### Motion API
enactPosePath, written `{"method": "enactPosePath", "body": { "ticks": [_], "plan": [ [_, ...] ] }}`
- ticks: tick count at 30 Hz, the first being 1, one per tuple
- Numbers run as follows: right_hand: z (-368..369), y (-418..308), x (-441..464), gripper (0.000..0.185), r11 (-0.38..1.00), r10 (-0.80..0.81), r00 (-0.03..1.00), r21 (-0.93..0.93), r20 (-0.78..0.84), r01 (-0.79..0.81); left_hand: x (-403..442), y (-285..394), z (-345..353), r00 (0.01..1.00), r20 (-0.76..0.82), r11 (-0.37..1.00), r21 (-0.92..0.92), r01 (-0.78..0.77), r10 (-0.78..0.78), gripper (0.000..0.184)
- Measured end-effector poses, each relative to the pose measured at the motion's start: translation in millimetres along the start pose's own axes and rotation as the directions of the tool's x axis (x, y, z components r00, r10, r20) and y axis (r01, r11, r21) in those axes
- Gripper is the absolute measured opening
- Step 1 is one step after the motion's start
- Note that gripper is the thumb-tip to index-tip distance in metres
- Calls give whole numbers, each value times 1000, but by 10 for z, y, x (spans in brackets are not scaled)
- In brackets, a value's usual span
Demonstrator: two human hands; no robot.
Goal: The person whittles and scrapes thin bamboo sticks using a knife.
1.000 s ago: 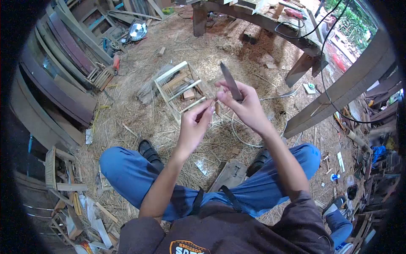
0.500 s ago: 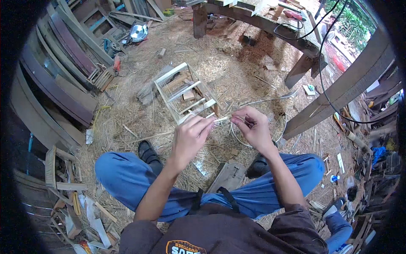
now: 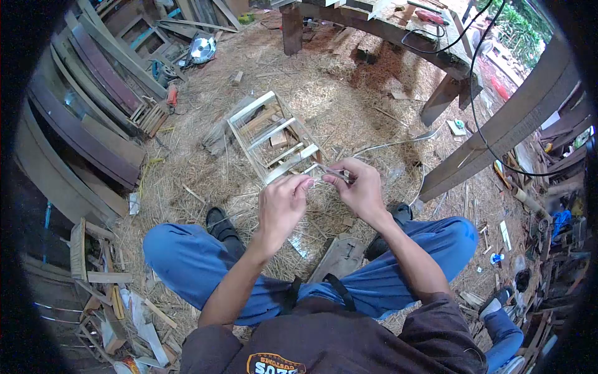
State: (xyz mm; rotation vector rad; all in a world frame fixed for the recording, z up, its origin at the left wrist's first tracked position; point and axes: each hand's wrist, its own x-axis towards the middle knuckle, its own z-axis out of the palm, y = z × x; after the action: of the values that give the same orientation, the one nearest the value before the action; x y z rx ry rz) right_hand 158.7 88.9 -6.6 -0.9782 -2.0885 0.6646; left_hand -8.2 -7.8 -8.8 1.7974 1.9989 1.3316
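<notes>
My left hand is raised in front of me with thumb and fingers pinched together. Close beside it, my right hand pinches a thin pale strip, perhaps rattan or bamboo. Between the fingertips the strip is small and partly hidden, so I cannot make out how it is twisted or joined. Just beyond my hands a small slatted wooden frame lies on the ground. Another long pale strip curves away to the right of my right hand; whether it is the same piece is unclear.
Straw and shavings cover the ground. A board lies between my feet. A heavy post slants at right, near a workbench. Planks lean at left, by a circular saw. Another person's leg shows lower right.
Both hands have drawn slightly closer together. The strip length stretched between them has shortened, and its tip now points up-left from my right fingers. The strip ends at both sides have shifted.
</notes>
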Motion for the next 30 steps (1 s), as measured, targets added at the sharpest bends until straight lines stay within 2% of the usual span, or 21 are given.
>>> {"method": "enactPosePath", "body": {
  "ticks": [2,5,8,11,14,18,20,24,30],
  "plan": [
    [30,-7,36,20,1000,3,1000,30,-11,-3,15,-50,52,1000,-18,1000,8,19,-18,16],
    [4,18,164,21,998,43,998,46,34,-45,79,-83,126,994,-96,998,34,-44,47,16],
    [-34,40,228,22,998,63,995,22,73,-65,206,-42,67,1000,-7,1000,-30,-7,7,19],
    [-34,42,251,22,1000,7,995,2,99,-8,240,10,-86,961,246,991,71,111,-126,22],
    [13,-31,216,20,1000,8,997,-5,77,-8,125,-92,27,979,200,988,153,4,-35,22],
    [143,-40,161,20,991,130,991,-17,25,-130,63,-84,123,985,162,971,238,27,-67,20],
    [194,-8,106,20,992,126,992,17,-23,-125,45,-9,120,984,147,966,252,61,-100,20],
    [315,33,35,17,992,122,986,25,-113,-120,18,-60,211,995,95,967,256,16,-42,21],
    [371,-1,-1,16,984,178,972,21,-154,-177,22,-52,243,994,78,962,269,53,-77,21]
  ]
}}
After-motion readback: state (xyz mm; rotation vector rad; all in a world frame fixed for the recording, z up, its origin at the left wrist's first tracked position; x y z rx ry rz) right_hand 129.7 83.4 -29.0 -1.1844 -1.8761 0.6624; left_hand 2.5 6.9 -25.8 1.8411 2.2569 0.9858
